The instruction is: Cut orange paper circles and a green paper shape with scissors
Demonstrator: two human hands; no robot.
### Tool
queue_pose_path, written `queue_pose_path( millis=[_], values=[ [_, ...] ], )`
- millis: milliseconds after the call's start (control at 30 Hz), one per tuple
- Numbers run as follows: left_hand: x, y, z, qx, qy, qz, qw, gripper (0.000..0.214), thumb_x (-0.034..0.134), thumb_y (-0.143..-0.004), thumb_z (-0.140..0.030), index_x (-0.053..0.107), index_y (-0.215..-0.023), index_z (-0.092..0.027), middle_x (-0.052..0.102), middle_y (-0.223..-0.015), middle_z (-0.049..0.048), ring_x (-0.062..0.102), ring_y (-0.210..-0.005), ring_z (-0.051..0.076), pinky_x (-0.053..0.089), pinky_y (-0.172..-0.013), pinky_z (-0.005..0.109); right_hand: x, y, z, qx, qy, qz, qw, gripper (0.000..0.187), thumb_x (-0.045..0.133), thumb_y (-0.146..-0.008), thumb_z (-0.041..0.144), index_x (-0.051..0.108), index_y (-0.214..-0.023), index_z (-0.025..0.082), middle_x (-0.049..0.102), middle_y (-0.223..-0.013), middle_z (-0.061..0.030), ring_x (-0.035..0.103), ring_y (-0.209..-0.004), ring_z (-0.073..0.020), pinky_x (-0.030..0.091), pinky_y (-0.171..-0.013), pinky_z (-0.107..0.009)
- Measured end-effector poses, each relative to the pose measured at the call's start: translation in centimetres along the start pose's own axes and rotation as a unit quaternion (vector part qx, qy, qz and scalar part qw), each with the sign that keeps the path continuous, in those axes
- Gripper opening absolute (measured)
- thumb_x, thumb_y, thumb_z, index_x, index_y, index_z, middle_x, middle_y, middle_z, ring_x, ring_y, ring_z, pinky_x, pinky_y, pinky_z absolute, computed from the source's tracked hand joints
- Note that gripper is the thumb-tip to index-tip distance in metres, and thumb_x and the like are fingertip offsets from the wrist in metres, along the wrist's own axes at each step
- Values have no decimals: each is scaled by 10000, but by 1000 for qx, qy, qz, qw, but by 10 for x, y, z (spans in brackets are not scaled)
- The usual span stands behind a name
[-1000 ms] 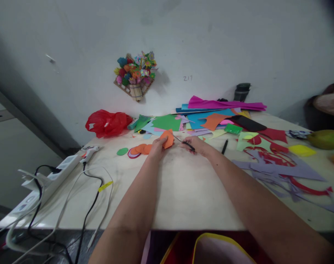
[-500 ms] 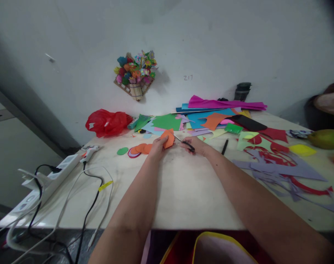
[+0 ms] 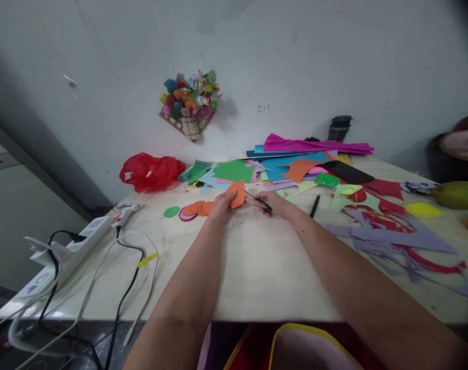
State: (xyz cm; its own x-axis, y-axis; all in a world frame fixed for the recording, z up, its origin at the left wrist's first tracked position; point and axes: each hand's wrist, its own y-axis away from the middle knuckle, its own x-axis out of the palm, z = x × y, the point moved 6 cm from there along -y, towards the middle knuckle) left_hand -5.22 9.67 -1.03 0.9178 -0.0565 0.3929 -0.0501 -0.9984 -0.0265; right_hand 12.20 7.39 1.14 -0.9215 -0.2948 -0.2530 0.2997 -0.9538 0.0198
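From my remote seat I am looking down through the head camera, and at the far left a white power strip [image 3: 88, 236] is lying along the table [image 3: 272, 277], with cables looping beside it. A red plastic bag [image 3: 152, 172] is resting near the wall, and a green paper circle [image 3: 171, 211] is lying just left of a row of overlapping orange circles [image 3: 197, 207]. Above them, a flower decoration [image 3: 190, 105] is hanging on the wall. Near the middle, my left hand [image 3: 220, 205] is gripping a piece of orange paper [image 3: 239, 195], thumb on top, just right of the circles. From the other side, my right hand [image 3: 277, 203] is grasping the scissors [image 3: 267, 208] by their black handles, and their blades are reaching to the paper's upper right edge; I cannot tell how far apart the blades are standing. Behind, coloured sheets [image 3: 282, 167] are lying in a pile. Further right, a black pen [image 3: 315, 206] is lying near the right wrist, then purple scraps [image 3: 391, 235] are spreading out, and a green fruit [image 3: 457, 195] is sitting at the far edge.
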Motion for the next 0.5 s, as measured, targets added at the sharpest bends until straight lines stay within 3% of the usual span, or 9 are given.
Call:
queue_pose_path(
  millis=[500],
  values=[
    [0, -2, 0, -8, 1, -2, 1000, 141, 746, -852, -197, 789, -896, -69, 807, -827, 149, 776, -758, 246, 652, -797, 357, -1, 0, 0, -1, 0, -4, 1000, 330, 821, -812, 363, 567, -690, 192, 503, -449, 61, 404, -369, -74, 314, -367, -196]
  ],
)
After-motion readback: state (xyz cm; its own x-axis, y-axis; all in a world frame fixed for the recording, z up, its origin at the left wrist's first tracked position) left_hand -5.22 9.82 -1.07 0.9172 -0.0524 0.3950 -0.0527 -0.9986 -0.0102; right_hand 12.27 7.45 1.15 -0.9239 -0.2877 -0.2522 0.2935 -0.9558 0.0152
